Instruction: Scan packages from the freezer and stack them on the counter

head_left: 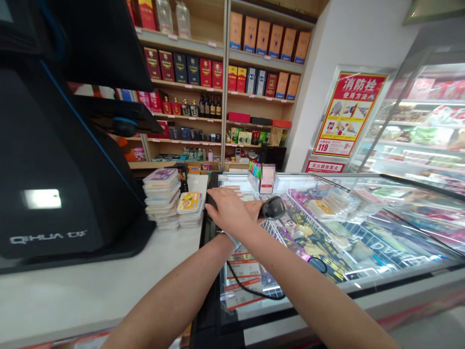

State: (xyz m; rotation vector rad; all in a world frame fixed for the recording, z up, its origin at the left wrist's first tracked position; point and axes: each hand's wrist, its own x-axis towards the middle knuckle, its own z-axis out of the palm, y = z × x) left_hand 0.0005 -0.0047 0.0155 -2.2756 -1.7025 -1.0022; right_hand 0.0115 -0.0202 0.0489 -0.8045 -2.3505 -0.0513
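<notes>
My forearms cross over the glass-topped freezer (308,182). My left hand (253,208), partly covered by my right one, is closed around a black barcode scanner (274,208) whose head points right. A black cable (247,288) loops over the glass below my wrists. On top and farther left, my right hand (227,206) has its fingers bent around something dark by the freezer's black edge; I cannot make out what. Beside it on the white counter stand a tall stack of flat plastic boxes (162,196) and a shorter stack with a yellow label (191,208).
A black checkout terminal (54,160) fills the left. More clear plastic boxes (334,206) lie on the glass, above packaged goods in wire baskets. A phone-like display (267,179) stands at the freezer's back. Behind are shelves of boxed bottles (181,68) and a red poster (350,114).
</notes>
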